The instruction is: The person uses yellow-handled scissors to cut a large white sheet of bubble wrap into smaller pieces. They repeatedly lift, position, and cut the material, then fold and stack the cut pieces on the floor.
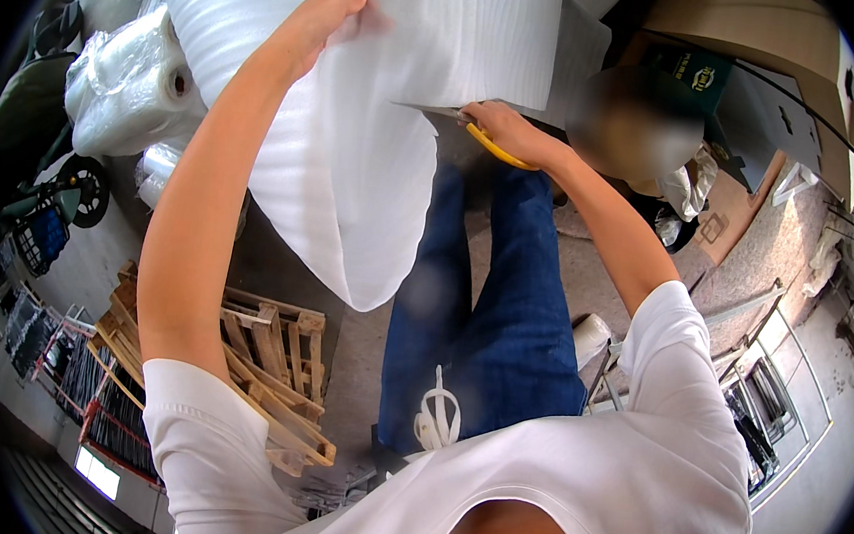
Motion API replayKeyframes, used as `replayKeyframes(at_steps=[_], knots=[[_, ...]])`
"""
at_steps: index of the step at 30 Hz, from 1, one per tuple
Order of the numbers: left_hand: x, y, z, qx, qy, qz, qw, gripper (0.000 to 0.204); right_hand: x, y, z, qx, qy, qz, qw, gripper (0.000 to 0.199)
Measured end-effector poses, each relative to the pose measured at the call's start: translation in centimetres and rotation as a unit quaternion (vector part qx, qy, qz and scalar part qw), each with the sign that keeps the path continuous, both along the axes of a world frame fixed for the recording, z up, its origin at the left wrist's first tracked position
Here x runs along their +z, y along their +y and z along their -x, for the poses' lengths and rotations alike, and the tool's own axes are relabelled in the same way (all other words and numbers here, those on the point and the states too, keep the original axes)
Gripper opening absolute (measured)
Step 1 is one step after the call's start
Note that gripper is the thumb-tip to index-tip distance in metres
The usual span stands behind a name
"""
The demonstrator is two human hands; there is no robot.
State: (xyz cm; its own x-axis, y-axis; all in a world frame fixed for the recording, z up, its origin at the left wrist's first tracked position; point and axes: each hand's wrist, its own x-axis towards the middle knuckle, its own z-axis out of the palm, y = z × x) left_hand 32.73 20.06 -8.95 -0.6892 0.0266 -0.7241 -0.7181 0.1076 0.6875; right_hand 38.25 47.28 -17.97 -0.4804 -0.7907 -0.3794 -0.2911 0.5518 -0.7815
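Observation:
A large white foam sheet (373,182) hangs over the dark surface in front of my legs, its lower end narrowing to a rounded point. At its upper part my left hand (331,27) is closed on the foam, thumb on top. My right hand (503,132) grips yellow-handled scissors (501,151), whose metal blades point left into the sheet. Above the blades lies a straight-edged foam part, and below them the sheet has a ragged right edge. The blade tips are partly hidden by the foam.
Plastic-wrapped rolls (135,83) stand at the left, above wooden pallets (275,355). An open cardboard box (805,56) is at the upper right. A metal-framed rack (788,396) stands at the lower right, and a wheeled vehicle (82,190) at the far left.

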Motion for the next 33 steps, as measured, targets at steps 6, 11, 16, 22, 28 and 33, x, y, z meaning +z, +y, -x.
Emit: replayKeyframes(at_steps=[6,11,16,22,28,33], knots=[[0.0,1.8,0.2,-0.004,0.008,0.004,1.000,0.034,0.8,-0.5,0.3,0.012,-0.013,-0.040,0.999,0.026],[-0.3,1.5,0.2,-0.022,0.011,-0.009,1.000,0.034,2.0,-1.6,0.9,0.032,-0.045,-0.084,0.995,0.024],[0.0,1.2,0.3,-0.033,0.027,-0.020,0.999,0.033,0.7,-1.6,1.1,0.062,0.024,-0.033,0.997,0.023],[1.1,2.6,0.6,0.010,-0.007,-0.018,1.000,0.031,-1.8,-1.0,1.1,0.020,0.067,0.065,0.995,0.021],[0.0,3.3,0.9,0.030,-0.025,-0.032,0.999,0.031,1.1,-3.6,1.2,0.048,-0.017,-0.030,0.998,0.017],[0.1,2.5,1.1,-0.004,0.019,-0.040,0.999,0.033,0.3,-3.8,0.7,0.040,0.049,0.021,0.998,0.018]])
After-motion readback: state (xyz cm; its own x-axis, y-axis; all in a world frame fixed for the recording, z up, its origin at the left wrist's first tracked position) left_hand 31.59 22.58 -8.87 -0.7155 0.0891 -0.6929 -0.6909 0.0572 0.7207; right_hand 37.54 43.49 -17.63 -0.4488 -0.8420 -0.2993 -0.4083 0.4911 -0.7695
